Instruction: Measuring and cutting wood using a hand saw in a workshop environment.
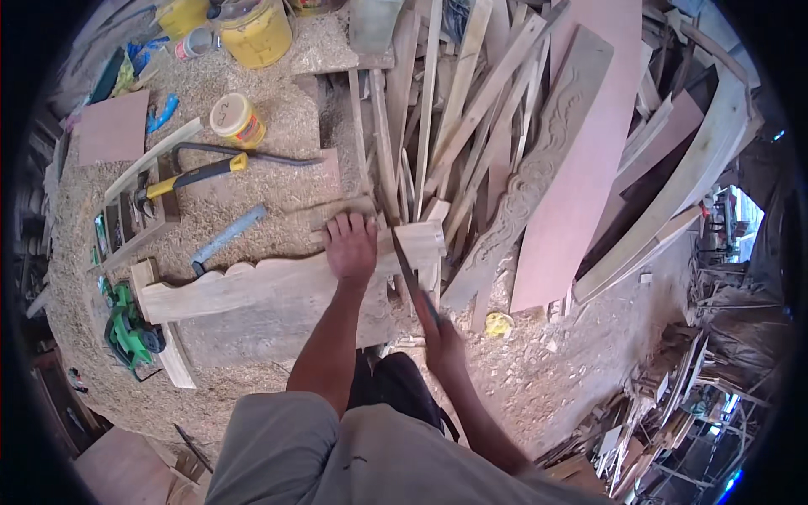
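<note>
A long pale wooden board with a wavy far edge lies across the bench. My left hand presses down on it near its right end, fingers apart and lying over the far edge. In my right hand is the handle of a handsaw, with the fingers wrapped round it. The saw blade slants up and left from that hand and crosses the board just right of my left hand. The board's right end sticks out past the blade.
Sawdust covers the bench, where a hammer, a pry bar, a yellow tub, a larger yellow bucket and a green power tool stand or lie. Timber strips and a carved board lean at the far right.
</note>
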`<state>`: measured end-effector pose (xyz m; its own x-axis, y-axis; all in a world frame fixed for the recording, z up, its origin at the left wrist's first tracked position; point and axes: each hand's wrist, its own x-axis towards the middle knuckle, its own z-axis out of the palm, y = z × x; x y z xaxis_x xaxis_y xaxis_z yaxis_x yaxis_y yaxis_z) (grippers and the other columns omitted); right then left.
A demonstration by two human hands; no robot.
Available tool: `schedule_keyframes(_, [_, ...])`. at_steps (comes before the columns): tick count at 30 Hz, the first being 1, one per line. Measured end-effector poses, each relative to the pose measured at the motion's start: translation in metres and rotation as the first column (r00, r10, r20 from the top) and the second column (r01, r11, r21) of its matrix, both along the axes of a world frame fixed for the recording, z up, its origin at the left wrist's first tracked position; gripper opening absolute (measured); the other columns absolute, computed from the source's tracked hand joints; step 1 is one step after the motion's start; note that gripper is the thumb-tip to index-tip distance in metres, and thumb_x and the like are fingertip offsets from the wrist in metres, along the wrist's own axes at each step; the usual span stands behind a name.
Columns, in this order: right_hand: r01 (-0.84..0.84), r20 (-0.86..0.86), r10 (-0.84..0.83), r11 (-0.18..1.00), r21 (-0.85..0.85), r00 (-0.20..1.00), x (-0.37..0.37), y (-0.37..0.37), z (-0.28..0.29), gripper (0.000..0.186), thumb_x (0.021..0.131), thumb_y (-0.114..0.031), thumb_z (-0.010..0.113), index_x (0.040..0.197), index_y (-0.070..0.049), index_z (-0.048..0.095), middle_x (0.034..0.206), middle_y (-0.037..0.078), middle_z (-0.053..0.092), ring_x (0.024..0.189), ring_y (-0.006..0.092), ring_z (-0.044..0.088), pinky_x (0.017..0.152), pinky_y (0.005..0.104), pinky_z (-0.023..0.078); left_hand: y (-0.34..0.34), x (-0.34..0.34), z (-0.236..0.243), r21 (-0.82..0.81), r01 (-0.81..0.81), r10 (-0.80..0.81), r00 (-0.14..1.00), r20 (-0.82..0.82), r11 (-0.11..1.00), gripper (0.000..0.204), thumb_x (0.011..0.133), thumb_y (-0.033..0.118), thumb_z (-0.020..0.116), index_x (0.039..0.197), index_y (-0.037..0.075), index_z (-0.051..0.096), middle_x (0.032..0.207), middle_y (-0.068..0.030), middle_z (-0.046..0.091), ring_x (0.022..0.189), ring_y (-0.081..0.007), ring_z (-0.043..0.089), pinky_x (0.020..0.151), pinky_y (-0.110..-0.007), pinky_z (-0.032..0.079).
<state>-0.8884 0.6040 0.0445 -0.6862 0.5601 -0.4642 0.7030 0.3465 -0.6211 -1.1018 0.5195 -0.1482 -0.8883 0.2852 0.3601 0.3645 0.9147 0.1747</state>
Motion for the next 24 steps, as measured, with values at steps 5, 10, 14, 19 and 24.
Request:
schedule_keyframes(5, [-0.062,-0.256,0.092,0.991,0.121,0.962,-0.061,0.018,-0.077,0.043,0.108,-0.037,0.056,0.098,0.003,0.067,0.080,0.027,0.070,0.071,0.0509,0.065,0.065,0.0572,0.049,-0.002,0.023,0.012,0.022,0.047,-0.049,0.994,0.093,0.999,0.025,0.101,0.033,0.062,0.105,0.008,0.061,0.103,-0.0159,0.060,0.095,-0.0363,0.057,0.093,-0.048,0.047])
schedule_keyframes(10, [0.137,0.230,-0.110,0.985,-0.102,0.967,0.100,-0.014,0.070,0.037,0.111,-0.030,0.055,0.129,-0.001,0.068,0.081,0.021,0.070,0.071,0.0394,0.070,0.062,0.0498,0.051,0.004,0.011,0.018,0.044,0.031,-0.034,0.998,0.058,0.999,0.025,0.100,0.032,0.062,0.104,0.007,0.060,0.104,-0.0164,0.060,0.096,-0.0366,0.056,0.093,-0.049,0.047])
schedule_keyframes(14, [0.121,0.212,-0.095,0.986,-0.113,0.973,0.058,-0.009,0.041,0.040,0.110,-0.032,0.056,0.123,0.004,0.069,0.096,0.026,0.075,0.089,0.0442,0.075,0.074,0.0502,0.057,0.003,-0.001,0.002,0.012,0.021,-0.021,1.000,0.000,1.000,0.025,0.100,0.032,0.062,0.103,0.007,0.060,0.104,-0.0166,0.060,0.096,-0.0369,0.056,0.093,-0.050,0.046])
schedule_keyframes(19, [-0.114,-0.179,0.143,0.980,0.166,0.973,-0.088,0.031,-0.099,0.039,0.106,-0.033,0.057,0.111,0.003,0.069,0.095,0.028,0.073,0.083,0.0545,0.067,0.068,0.0610,0.048,-0.003,0.018,0.008,0.046,0.030,-0.032,0.999,0.035,0.998,0.025,0.101,0.032,0.062,0.102,0.007,0.060,0.105,-0.0165,0.059,0.095,-0.0372,0.055,0.092,-0.050,0.046])
schedule_keyframes(24, [-0.103,-0.117,0.101,0.995,-0.010,0.988,0.069,-0.004,0.037,0.030,0.110,-0.022,0.058,0.129,-0.002,0.071,0.092,0.022,0.071,0.071,0.0394,0.069,0.062,0.0500,0.051,0.003,0.011,0.023,0.055,0.043,-0.046,0.997,0.054,0.998,0.026,0.101,0.033,0.062,0.101,0.007,0.060,0.105,-0.0162,0.059,0.095,-0.0371,0.056,0.092,-0.050,0.046])
